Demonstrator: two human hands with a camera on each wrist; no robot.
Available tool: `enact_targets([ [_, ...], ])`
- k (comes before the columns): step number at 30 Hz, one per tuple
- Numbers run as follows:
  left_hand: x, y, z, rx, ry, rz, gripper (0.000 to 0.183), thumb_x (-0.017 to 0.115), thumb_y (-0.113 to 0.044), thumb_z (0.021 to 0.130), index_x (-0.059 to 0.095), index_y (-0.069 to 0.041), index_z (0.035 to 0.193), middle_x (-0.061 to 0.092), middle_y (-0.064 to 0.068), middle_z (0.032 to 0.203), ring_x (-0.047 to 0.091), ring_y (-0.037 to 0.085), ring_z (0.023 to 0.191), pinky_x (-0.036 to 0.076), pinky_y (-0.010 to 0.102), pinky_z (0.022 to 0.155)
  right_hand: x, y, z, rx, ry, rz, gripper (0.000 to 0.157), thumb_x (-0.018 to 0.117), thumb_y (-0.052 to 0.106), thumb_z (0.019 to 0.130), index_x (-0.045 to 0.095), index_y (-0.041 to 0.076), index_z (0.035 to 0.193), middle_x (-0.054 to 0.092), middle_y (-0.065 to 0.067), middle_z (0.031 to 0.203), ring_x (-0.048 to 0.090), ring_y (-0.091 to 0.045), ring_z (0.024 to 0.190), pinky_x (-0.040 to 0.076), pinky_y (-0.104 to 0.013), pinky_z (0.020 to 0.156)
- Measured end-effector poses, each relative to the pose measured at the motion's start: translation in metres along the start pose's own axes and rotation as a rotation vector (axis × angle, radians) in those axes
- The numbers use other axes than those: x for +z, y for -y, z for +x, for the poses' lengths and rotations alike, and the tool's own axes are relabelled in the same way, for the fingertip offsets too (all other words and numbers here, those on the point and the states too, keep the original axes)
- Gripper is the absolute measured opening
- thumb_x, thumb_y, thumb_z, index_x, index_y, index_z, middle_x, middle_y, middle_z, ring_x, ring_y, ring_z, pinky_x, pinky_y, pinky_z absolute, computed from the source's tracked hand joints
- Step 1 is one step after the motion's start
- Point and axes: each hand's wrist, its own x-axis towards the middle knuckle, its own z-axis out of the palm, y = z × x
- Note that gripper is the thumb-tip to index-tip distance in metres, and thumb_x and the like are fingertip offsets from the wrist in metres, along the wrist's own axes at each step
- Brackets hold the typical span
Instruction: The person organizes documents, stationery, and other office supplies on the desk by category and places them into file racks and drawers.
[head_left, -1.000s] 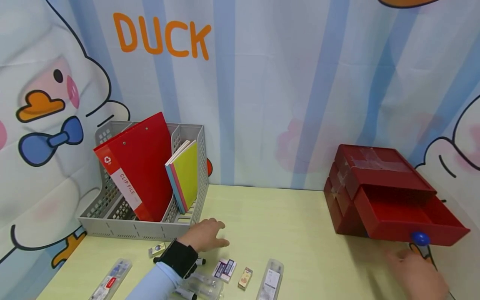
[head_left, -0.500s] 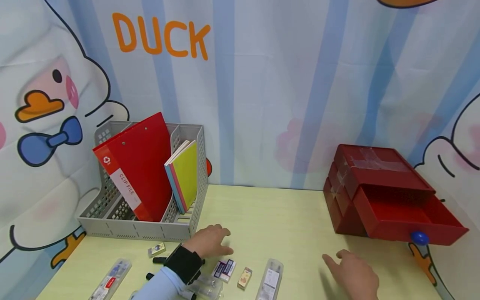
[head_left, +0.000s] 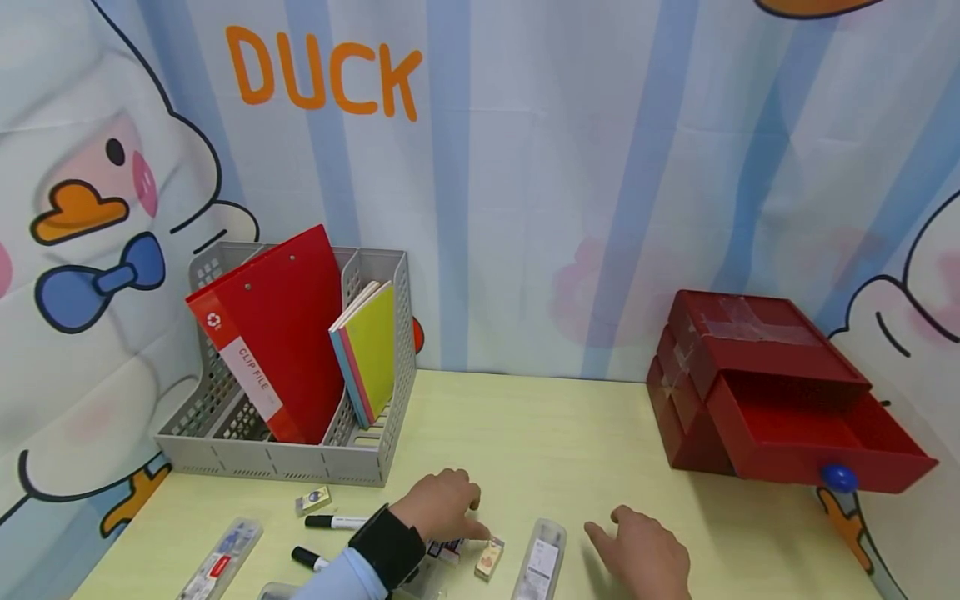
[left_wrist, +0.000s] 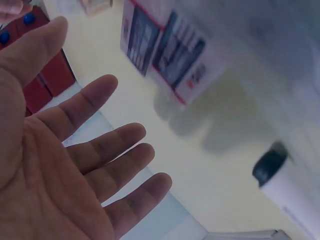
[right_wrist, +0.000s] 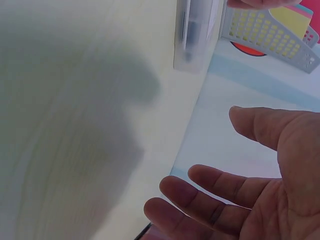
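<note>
My left hand [head_left: 442, 506] hovers over the table's front middle with its fingers spread and holding nothing. Just below it lie two small white-and-navy boxes [left_wrist: 162, 52], partly covered by the hand in the head view. A small cream-and-orange box [head_left: 490, 558] lies right by the left thumb. To the right of that, a clear plastic pencil-lead-style case [head_left: 540, 560] with a white label lies on the table. My right hand [head_left: 642, 554] is on the case's right side, its thumb and fingers apart and nothing between them in the right wrist view.
Black-capped markers [head_left: 335, 522], a small yellowish box [head_left: 313, 500] and another clear case [head_left: 221, 560] lie at front left. Behind them stands a grey file rack [head_left: 277, 461] with a red clip file [head_left: 288, 350] and notebooks [head_left: 371, 354]. At right, a red drawer unit [head_left: 757, 333] has one drawer [head_left: 825, 442] pulled out.
My right hand has moved left, away from beneath the pulled-out drawer, toward the clear case. My left hand has shifted right and nearer, over the small boxes, uncovering the markers.
</note>
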Motion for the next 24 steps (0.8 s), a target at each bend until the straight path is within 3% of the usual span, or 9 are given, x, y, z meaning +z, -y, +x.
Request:
enact_targets([
  [5,0.007,-0.008,0.002,0.027,0.006,0.087,0.045,0.071,-0.062,0.082,0.065,-0.018,0.075,0.052,-0.003,0.078,0.051,0.014,0.076,0.047,0.035,0.069,0.004,0.005,-0.001,-0.009,-0.008,-0.001,0.054,0.067,0.051,0.088,0.068,0.002,0.111,0.069,-0.017,0.104,0.065,-0.040,0.092,0.052,-0.055,0.073],
  [8,0.012,-0.010,0.003,0.047,-0.005,0.171,0.052,0.067,-0.068,0.080,0.065,-0.018,0.069,0.059,0.000,0.085,0.056,0.018,0.088,0.048,0.040,0.085,0.005,0.007,-0.002,-0.008,-0.016,-0.001,0.052,0.068,0.049,0.088,0.069,0.003,0.111,0.070,-0.016,0.104,0.065,-0.040,0.093,0.051,-0.054,0.073],
  [13,0.021,-0.013,0.004,0.072,-0.023,0.252,0.058,0.067,-0.075,0.074,0.069,-0.017,0.071,0.065,0.003,0.102,0.057,0.023,0.110,0.039,0.049,0.105,0.007,0.008,0.000,0.008,-0.001,-0.017,0.053,0.067,0.050,0.088,0.068,0.002,0.110,0.069,-0.017,0.103,0.065,-0.039,0.093,0.051,-0.054,0.075],
  [24,0.020,-0.019,0.004,0.123,-0.024,0.219,0.040,0.078,-0.057,0.075,0.064,-0.021,0.064,0.058,-0.003,0.092,0.054,0.020,0.107,0.037,0.049,0.106,0.008,0.013,0.000,0.002,0.001,-0.017,0.050,0.068,0.048,0.088,0.068,0.003,0.109,0.068,-0.016,0.103,0.064,-0.039,0.094,0.051,-0.055,0.076],
])
